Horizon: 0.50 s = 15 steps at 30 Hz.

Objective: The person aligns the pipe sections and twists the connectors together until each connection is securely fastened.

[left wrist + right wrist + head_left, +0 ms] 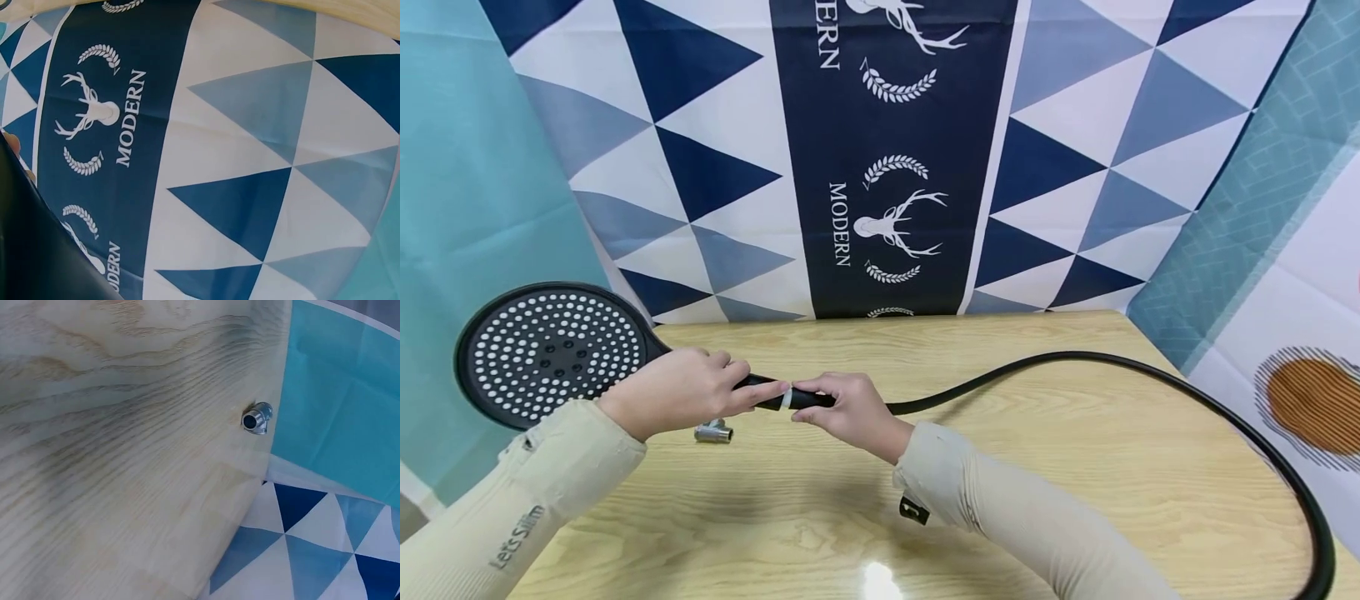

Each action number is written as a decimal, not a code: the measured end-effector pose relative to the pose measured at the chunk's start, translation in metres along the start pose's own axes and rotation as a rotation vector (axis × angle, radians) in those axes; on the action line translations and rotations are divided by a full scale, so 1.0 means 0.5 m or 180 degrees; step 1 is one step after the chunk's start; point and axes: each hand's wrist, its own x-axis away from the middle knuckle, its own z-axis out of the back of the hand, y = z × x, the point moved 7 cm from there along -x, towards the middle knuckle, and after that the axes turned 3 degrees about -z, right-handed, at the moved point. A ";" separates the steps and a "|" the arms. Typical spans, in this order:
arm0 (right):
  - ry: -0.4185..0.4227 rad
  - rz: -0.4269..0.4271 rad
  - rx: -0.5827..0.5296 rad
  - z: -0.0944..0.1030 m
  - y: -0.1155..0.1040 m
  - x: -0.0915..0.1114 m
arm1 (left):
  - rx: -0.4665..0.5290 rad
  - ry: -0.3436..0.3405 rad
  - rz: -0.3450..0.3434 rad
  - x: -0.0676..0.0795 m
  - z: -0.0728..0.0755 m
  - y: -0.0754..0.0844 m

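While the left hand curls round the handle of a disc-shaped black shower head, I see the right hand pinching a flexible black hose at that handle's end, above the pale wooden table.

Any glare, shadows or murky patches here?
Head view: white glare on the table near the frame's bottom, soft shadows below the left hand and right hand; left wrist: a dark shape, little detail, lower left; right wrist: table looks dimmer, greyer.
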 end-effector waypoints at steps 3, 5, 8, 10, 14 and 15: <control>0.0078 -0.0263 -0.0212 0.000 0.009 0.001 | -0.0040 0.0030 0.0002 -0.004 0.003 -0.003; 0.0142 -0.0343 -0.0326 0.001 0.012 0.002 | -0.0007 0.0089 0.0004 -0.006 0.003 -0.006; 0.0227 -0.0344 -0.0399 0.003 0.014 0.002 | 0.0028 0.0129 0.0015 -0.008 0.002 -0.008; 0.0272 -0.0281 -0.0365 0.004 0.013 0.004 | 0.0033 0.0114 0.0016 -0.009 0.001 -0.008; 0.0452 0.0002 -0.0308 0.009 0.009 0.010 | 0.0018 0.0127 0.0015 -0.012 -0.001 -0.008; 0.0534 0.0122 -0.0250 0.011 0.006 0.011 | 0.0020 0.0132 0.0011 -0.013 -0.001 -0.008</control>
